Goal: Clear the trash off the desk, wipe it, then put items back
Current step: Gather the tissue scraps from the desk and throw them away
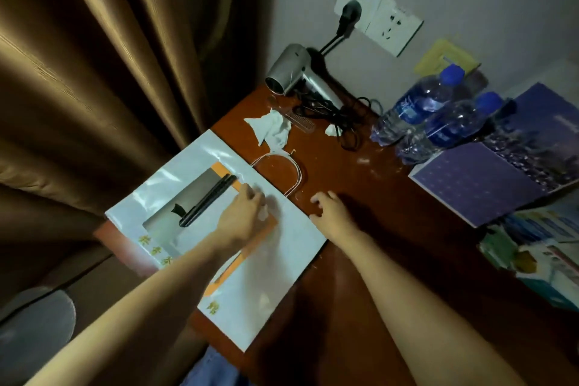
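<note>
- My left hand lies on the white paper bag, fingers curled at the bag's top edge; grip seems to pinch the paper, though the fingertips are blurred.
- My right hand hovers just beside the bag's edge, over the reddish-brown surface; fingers loosely bent, grip holding nothing.
- The bag lies flat at the surface's left side, overhanging its edge near the brown curtain. Its string handle loops out onto the wood.
- A dark flat tool shows at the bag's opening; kind unclear.
- Trash: crumpled white tissue beyond the handle, a smaller scrap near the cord, pale crumbs scattered around.
- At the back: silver hair dryer, its black cord tangled on the wood, plug in the wall socket. A comb lies beside the tissue.
- Right side: two blue-capped water bottles, purple booklets, colourful packets.
</note>
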Demonstrator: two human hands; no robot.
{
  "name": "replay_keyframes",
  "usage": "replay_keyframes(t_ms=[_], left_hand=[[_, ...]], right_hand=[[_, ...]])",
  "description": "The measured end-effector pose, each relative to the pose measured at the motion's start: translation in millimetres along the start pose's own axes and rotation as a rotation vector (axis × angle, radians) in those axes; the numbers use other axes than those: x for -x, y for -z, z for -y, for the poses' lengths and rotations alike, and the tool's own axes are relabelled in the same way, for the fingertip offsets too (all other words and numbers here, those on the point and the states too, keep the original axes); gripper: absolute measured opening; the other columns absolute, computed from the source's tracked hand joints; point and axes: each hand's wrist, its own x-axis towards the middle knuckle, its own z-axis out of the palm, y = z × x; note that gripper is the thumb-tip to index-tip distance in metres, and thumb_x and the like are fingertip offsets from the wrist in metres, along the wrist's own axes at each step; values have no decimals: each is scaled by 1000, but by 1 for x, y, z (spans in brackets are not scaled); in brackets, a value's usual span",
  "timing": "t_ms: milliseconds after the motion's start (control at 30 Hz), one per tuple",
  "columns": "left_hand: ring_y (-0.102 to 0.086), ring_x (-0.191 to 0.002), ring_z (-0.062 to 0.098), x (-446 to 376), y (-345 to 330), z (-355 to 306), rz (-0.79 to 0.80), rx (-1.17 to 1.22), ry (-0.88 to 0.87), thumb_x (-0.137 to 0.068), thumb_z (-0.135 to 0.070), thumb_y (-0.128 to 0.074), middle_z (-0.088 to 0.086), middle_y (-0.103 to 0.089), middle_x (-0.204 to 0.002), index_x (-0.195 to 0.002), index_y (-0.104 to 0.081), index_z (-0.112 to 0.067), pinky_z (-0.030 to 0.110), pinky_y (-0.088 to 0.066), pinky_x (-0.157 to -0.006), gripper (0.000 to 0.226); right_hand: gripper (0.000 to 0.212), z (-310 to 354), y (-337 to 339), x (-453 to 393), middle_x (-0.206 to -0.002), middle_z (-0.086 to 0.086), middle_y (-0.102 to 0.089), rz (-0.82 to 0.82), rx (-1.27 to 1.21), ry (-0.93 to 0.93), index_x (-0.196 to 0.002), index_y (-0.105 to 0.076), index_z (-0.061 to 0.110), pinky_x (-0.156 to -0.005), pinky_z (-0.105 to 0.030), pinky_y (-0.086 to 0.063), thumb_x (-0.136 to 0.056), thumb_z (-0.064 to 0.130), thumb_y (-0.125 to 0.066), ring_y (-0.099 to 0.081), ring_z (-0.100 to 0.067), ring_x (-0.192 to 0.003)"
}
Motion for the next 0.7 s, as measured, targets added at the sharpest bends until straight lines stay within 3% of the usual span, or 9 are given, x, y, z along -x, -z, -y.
replay_keyframes(t_ms=[167,300,400,467,533,600,700], left_hand=[[-55,-101,28,-19,14,0,-44,10,19,-93,-29,-52,13,-52,-116,-116,-52,-8,28,-40,-72,30],[-60,-82,24,-46,38,-2,-166,33,55,-91,-45,-55,10,-63,-91,-95,-61,-7,31,-50,-67,38],[-48,-55,18,-67,53,-5,-171,103,137,-94,-46,-47,5,-51,-62,-64,-48,-11,21,-31,-47,46],[-49,-60,18,-82,62,-8,-179,142,166,-99,-33,-41,9,-56,-74,-74,-54,-9,20,-28,-48,37],[-56,-84,25,-95,67,-11,-205,142,173,-101,-20,-39,15,-56,-108,-109,-57,-4,20,-36,-62,26],[-54,-103,36,-103,69,-14,-212,120,197,-99,-14,-41,18,-43,-127,-134,-44,-9,28,-41,-73,35],[-52,-109,44,-116,72,-15,-189,94,176,-96,-17,-50,20,-31,-136,-145,-30,-20,38,-49,-82,53]], right_hand=[[24,-1,1,-14,-122,-6,-47,17,-1,29,-114,-54,12,-74,-23,-42,-91,5,-56,-49,-16,-88],[25,3,16,-36,-129,-5,-45,-17,8,55,-115,-52,14,-81,-27,-46,-91,9,-58,-55,-22,-105],[39,12,28,-54,-138,-7,-39,-94,8,90,-131,-45,12,-88,-29,-47,-93,9,-55,-54,-25,-115],[51,19,36,-65,-147,-9,-30,-173,-8,102,-142,-34,11,-95,-28,-45,-94,9,-53,-51,-25,-122],[61,24,42,-77,-154,-11,-19,-226,-21,98,-149,-21,10,-99,-27,-44,-95,9,-51,-47,-26,-128],[68,27,47,-87,-158,-12,-8,-246,-16,93,-151,-11,10,-103,-25,-39,-96,8,-50,-39,-26,-136],[72,29,51,-99,-159,-13,1,-245,-7,71,-151,-2,7,-108,-22,-29,-96,6,-49,-17,-25,-145]])
